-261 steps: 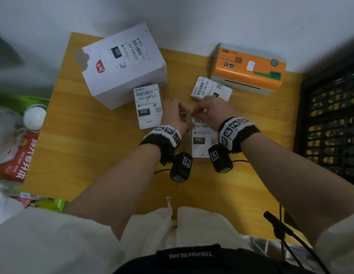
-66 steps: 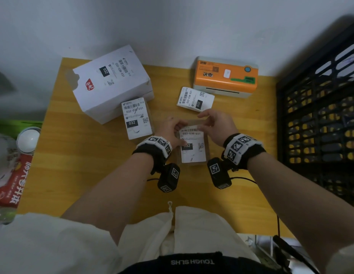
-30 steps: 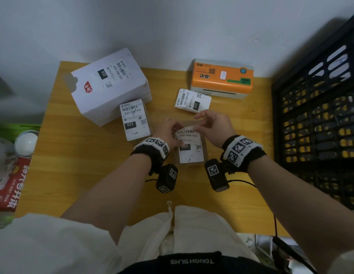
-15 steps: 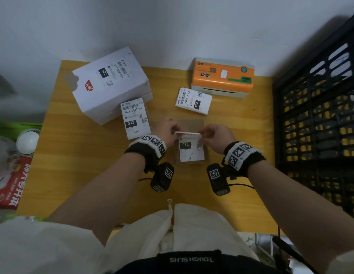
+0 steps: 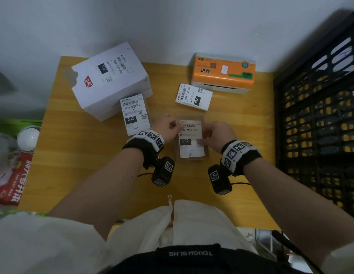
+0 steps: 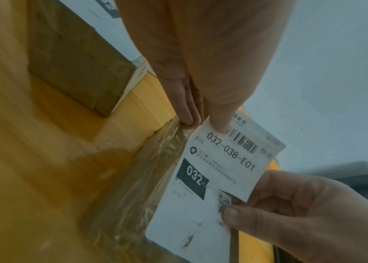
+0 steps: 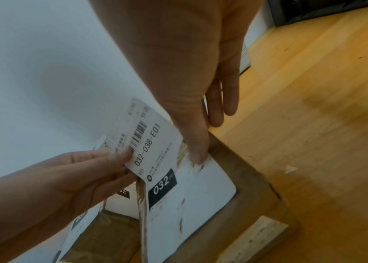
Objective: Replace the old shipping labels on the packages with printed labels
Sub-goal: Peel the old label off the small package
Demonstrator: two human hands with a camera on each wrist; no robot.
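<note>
A small brown package (image 5: 190, 118) lies at the table's middle with a white "032" shipping label (image 5: 190, 149) on top. The label's near half lies flat on the package. Its far half stands lifted off the cardboard (image 7: 147, 135). My left hand (image 5: 177, 126) pinches the lifted half's left edge between thumb and fingers (image 6: 187, 117). My right hand (image 5: 201, 135) has its thumb (image 6: 230, 216) pressed on the label beside the QR code. The other right fingers (image 7: 216, 113) hang straight past the package's (image 7: 252, 192) far right edge.
Far left on the wooden table (image 5: 83, 165) stands a large white box (image 5: 110, 80), a second labelled small package (image 5: 135, 113) against it. A loose label (image 5: 194, 96) lies before the orange printer (image 5: 221, 74). A black crate (image 5: 318, 119) walls the right; bags (image 5: 13, 178) crowd the left.
Half a second ago the label's far half was folded down toward me. It now stands unfolded again, and my right thumb has shifted from that edge down onto the label's middle.
</note>
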